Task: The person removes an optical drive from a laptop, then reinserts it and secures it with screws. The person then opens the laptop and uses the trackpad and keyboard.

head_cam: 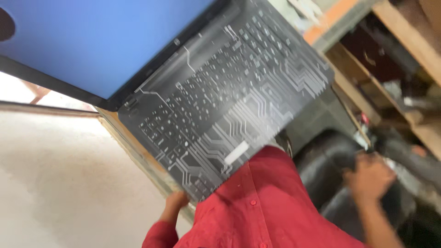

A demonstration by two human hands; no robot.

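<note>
We hold an open laptop tilted across our body, its blue screen raised toward the upper left and its keyboard deck, printed with a pale circuit-line pattern, sloping down toward our red shirt. The near edge of the deck appears to rest against the shirt, which probably steadies the machine while only one hand carries it.

Our left hand grips the lower corner of the laptop from beneath. The fingers curl under the edge and close on it; only their tips and part of the wrist show, so we cannot tell how deep the hold goes.

Our right hand is well apart from the laptop, reaching out toward a dark, rounded object at the right. Motion blur smears this hand, and we cannot tell whether it is closed on anything or merely touching.

Behind it stand wooden shelves holding cluttered items too blurred to identify. A pale floor lies at the left. The screen's top and left corner are cut off by the frame.
</note>
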